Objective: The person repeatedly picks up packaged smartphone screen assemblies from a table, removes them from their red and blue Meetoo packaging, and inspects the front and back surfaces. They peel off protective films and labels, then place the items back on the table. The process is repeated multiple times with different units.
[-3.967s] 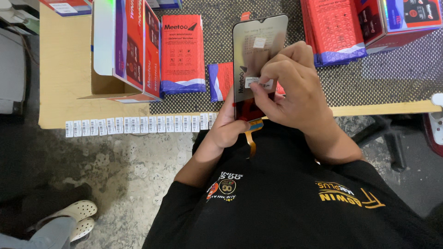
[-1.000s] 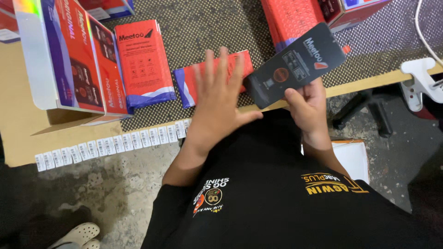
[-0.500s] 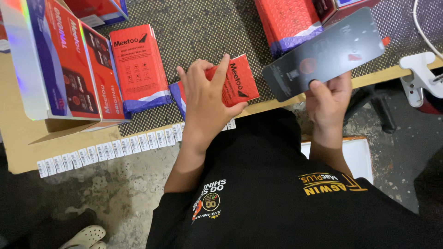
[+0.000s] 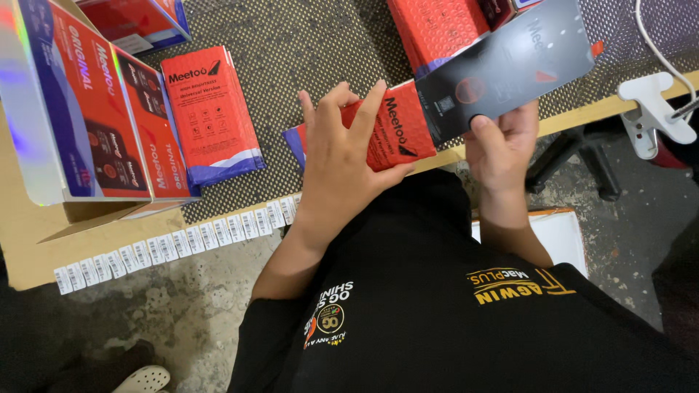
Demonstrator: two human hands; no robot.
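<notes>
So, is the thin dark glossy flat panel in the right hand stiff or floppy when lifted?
Probably stiff: the thin dark glossy flat panel stays flat though the right hand grips only its lower edge. Likely light, and perhaps slippery, being glossy.

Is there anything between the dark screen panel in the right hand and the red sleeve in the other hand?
Nothing visible. The panel in the right hand meets the red sleeve held by the left hand, with no object between them.

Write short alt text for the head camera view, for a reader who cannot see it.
The left hand lifts a red padded envelope while the right hand holds a dark flat panel beside it, above a mesh-covered table. A strip of barcode labels lines the table's near edge.
</notes>
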